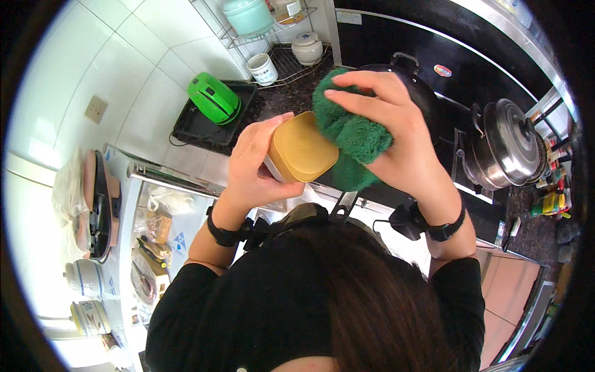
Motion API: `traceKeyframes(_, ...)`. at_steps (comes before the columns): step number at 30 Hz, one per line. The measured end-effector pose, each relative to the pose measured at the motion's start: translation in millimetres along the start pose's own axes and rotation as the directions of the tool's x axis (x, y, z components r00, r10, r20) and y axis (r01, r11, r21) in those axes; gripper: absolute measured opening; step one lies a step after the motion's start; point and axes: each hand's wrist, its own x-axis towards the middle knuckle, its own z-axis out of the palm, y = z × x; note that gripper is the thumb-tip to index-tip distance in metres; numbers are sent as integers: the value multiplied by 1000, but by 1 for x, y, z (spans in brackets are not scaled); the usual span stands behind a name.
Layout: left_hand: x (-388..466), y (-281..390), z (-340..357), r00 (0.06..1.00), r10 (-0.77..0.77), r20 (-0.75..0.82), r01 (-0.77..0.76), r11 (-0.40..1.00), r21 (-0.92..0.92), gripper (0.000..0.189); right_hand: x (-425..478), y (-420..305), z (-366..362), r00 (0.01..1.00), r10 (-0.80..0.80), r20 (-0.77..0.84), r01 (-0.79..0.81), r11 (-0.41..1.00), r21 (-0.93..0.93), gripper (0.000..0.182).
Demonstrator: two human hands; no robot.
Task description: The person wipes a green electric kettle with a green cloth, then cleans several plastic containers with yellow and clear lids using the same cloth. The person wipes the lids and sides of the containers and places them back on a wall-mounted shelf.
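My left hand (253, 162) grips a container with a yellow lid (307, 146), its pale side partly showing beneath the lid. My right hand (395, 125) holds a bunched green cloth (353, 130) against the lid's right edge. One end of the cloth hangs below my right fingers. Both hands are above the front edge of the dark counter and stove. The container's contents are hidden.
A green electric kettle (214, 98) lies on a black tray (241, 93) at back left. Behind are a wire corner rack (286, 60) and a dark wok (420, 93). A lidded steel pot (504, 144) stands right; an open-fronted shelf unit (135, 195) is left.
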Motion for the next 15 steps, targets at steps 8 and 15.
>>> traceKeyframes(8,-1,1,4,967,-254,-17,254,967,7,83,-17,-9,-17,934,-95,344,43,987,156,40)
traceKeyframes(15,16,-4,2,939,-317,132,340,916,-215,85,-15,15,-25,999,2,42,-10,983,184,47)
